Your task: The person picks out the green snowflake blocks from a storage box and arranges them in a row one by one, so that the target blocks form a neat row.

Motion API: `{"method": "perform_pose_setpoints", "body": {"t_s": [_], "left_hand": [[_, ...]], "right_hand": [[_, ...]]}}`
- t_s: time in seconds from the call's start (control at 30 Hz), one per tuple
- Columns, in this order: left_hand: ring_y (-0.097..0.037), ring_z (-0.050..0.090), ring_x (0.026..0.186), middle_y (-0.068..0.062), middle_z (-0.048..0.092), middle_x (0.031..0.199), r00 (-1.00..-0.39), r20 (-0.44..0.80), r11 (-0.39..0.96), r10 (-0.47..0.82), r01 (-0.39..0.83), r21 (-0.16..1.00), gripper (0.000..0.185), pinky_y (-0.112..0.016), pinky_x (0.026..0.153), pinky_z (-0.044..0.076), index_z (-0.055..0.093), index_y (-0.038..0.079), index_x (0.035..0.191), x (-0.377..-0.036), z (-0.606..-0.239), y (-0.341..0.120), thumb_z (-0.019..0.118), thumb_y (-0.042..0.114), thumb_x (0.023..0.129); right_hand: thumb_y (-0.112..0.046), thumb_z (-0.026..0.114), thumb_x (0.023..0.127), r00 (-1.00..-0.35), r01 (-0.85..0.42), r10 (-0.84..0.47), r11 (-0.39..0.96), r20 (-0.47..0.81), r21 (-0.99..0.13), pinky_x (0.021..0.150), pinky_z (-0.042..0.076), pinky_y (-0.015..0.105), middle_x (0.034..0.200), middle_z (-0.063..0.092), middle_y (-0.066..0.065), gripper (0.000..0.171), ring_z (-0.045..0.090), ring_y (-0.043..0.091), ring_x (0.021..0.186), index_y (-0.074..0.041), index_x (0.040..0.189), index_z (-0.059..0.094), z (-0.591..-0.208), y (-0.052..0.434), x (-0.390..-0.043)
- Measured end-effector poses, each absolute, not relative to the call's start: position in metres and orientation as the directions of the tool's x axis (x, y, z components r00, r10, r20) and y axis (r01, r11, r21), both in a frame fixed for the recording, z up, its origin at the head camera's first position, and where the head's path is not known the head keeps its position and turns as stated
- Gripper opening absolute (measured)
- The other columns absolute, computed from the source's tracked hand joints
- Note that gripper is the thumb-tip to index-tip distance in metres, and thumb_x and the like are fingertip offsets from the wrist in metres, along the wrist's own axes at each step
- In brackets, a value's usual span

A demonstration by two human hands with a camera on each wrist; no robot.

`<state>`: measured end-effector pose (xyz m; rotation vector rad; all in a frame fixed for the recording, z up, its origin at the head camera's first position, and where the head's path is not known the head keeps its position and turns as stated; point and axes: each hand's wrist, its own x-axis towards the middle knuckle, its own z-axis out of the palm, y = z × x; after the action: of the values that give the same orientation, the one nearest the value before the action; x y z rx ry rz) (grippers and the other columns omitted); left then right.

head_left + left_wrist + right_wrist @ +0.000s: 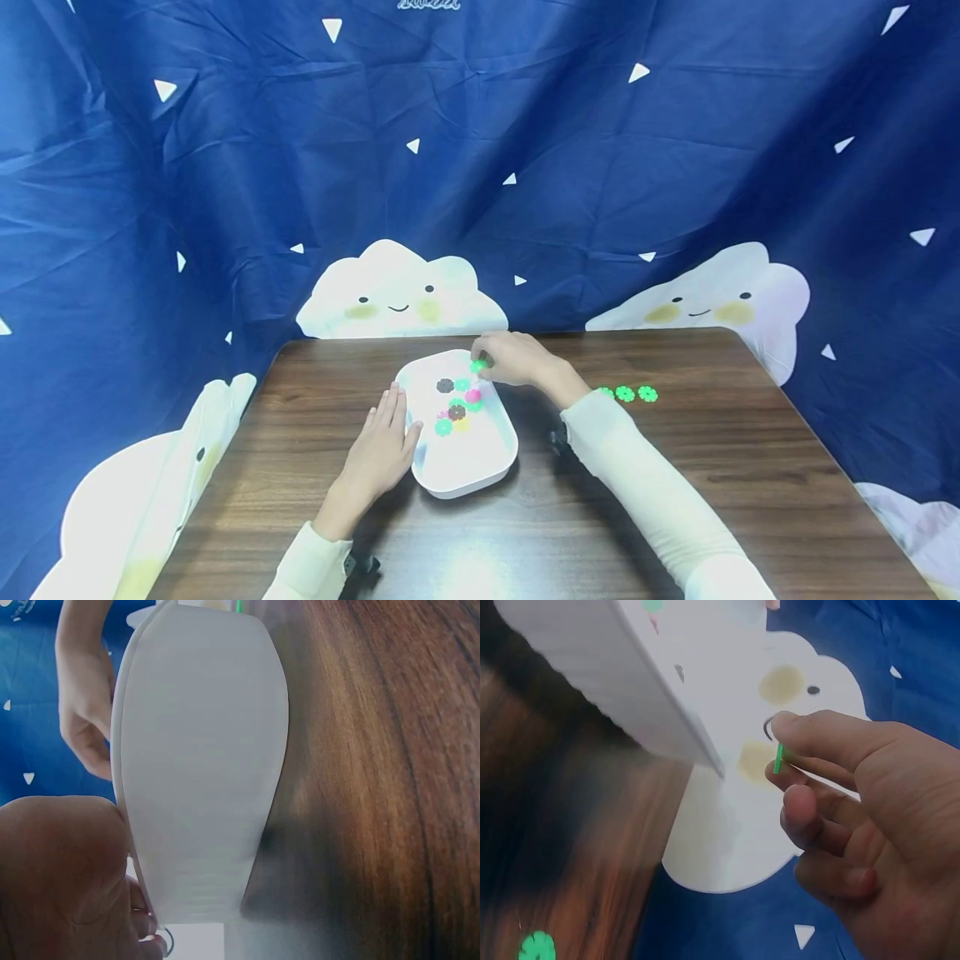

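Observation:
A white tray (480, 482) holds several flower-shaped plastic discs in green, dark brown, pink and yellow. Over its far right corner, my right hand (513, 358) pinches a green flower-shaped disc (778, 758) between thumb and fingertips; the right wrist view shows this disc edge-on. My left hand (380, 450) rests along the tray's left rim with the fingers fairly straight. The tray's outer wall (199, 750) fills the middle of the left wrist view, where part of the left hand (64, 870) shows at the lower left.
To the right of the tray, several green discs (626, 393) lie in a row on the brown wooden table (720, 450), partly behind the right forearm. A blue curtain (480, 167) with white clouds and triangles hangs behind the table.

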<state>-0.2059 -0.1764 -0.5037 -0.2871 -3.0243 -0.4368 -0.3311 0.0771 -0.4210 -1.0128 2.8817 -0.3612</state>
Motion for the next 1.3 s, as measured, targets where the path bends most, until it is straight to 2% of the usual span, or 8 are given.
{"method": "perform_pose_setpoints", "body": {"t_s": [0.23,0.53,0.83,1.0,1.3], "left_hand": [[-0.035,0.014,0.152,-0.021,0.012,0.163,-0.979,0.105,0.946,0.172,0.194,0.259,0.069,-0.053,0.122,0.019,0.019,-0.005,0.154,-0.205,-0.5,-0.175,0.035,0.042,0.105],[-0.035,0.014,0.152,-0.021,0.012,0.164,-0.979,0.107,0.943,0.173,0.196,0.269,0.07,-0.054,0.121,0.02,0.018,-0.005,0.154,-0.204,-0.499,-0.174,0.035,0.042,0.105],[-0.035,0.013,0.152,-0.021,0.012,0.163,-0.979,0.113,0.939,0.17,0.196,0.284,0.069,-0.054,0.122,0.018,0.019,-0.005,0.154,-0.204,-0.499,-0.174,0.036,0.04,0.105],[-0.034,0.013,0.152,-0.021,0.012,0.164,-0.98,0.104,0.94,0.167,0.19,0.283,0.069,-0.054,0.122,0.018,0.018,-0.005,0.154,-0.204,-0.499,-0.174,0.034,0.041,0.105],[-0.034,0.014,0.152,-0.02,0.011,0.164,-0.98,0.108,0.944,0.168,0.191,0.268,0.071,-0.054,0.121,0.021,0.017,-0.005,0.154,-0.204,-0.502,-0.175,0.034,0.043,0.105]], "right_hand": [[-0.032,0.069,0.09,-0.788,-0.606,-0.612,0.755,0.062,-0.252,0.078,0.051,0.033,0.102,0.064,-0.008,0.019,0.057,0.011,0.086,-0.023,0.106,0.07,-0.416,0.101,-0.33],[-0.033,0.069,0.089,-0.803,-0.593,-0.589,0.779,0.085,-0.204,0.086,0.052,0.038,0.108,0.063,-0.008,0.022,0.062,0.013,0.099,-0.023,0.109,0.07,-0.411,0.126,-0.323],[-0.034,0.071,0.088,-0.815,-0.579,-0.572,0.796,0.093,-0.175,0.074,0.05,0.033,0.101,0.062,-0.007,0.023,0.055,0.012,0.081,-0.024,0.108,0.07,-0.409,0.145,-0.312],[-0.038,0.071,0.087,-0.831,-0.556,-0.55,0.815,0.085,-0.164,0.068,0.049,0.033,0.103,0.062,-0.007,0.026,0.055,0.011,0.079,-0.026,0.11,0.07,-0.412,0.155,-0.307],[-0.036,0.073,0.085,-0.835,-0.55,-0.536,0.816,0.122,-0.179,0.059,0.047,0.033,0.104,0.062,-0.01,0.026,0.056,0.01,0.071,-0.026,0.109,0.07,-0.42,0.171,-0.296]]}}
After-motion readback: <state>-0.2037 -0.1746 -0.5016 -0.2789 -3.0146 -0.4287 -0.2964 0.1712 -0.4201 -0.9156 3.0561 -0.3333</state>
